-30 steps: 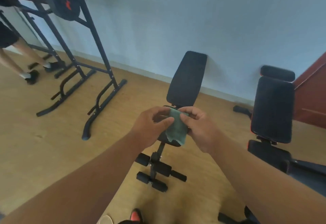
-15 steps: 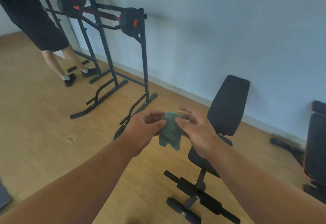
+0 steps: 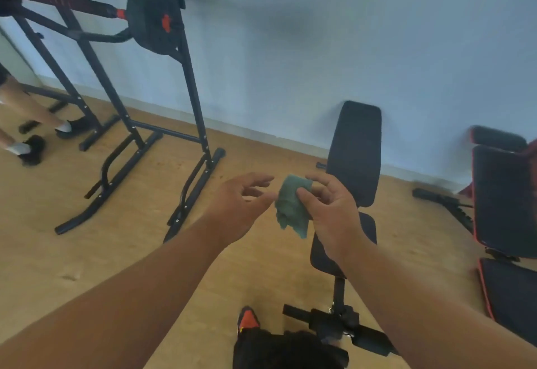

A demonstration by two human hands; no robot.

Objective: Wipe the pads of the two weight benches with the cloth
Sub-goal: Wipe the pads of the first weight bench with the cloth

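Cloth [image 3: 292, 204], green and bunched, hangs in the air from the right hand [image 3: 334, 211], pinched between thumb and fingers in a closed grip, above the near weight bench [image 3: 353, 153] and not yet touching it. The left hand [image 3: 238, 206] is just beside the cloth with fingers spread and loose, holding nothing. The bench's raised back pad stands just beyond the hands and its seat pad [image 3: 370, 227] shows partly under the right wrist; the second bench [image 3: 504, 200], red-trimmed, sits well apart at the right. No pad looks wiped yet, as far as I can judge. To do this step well, spread the cloth flat against the palm so it covers more surface, start at the top of the back pad, and draw overlapping strokes downward to the seat.
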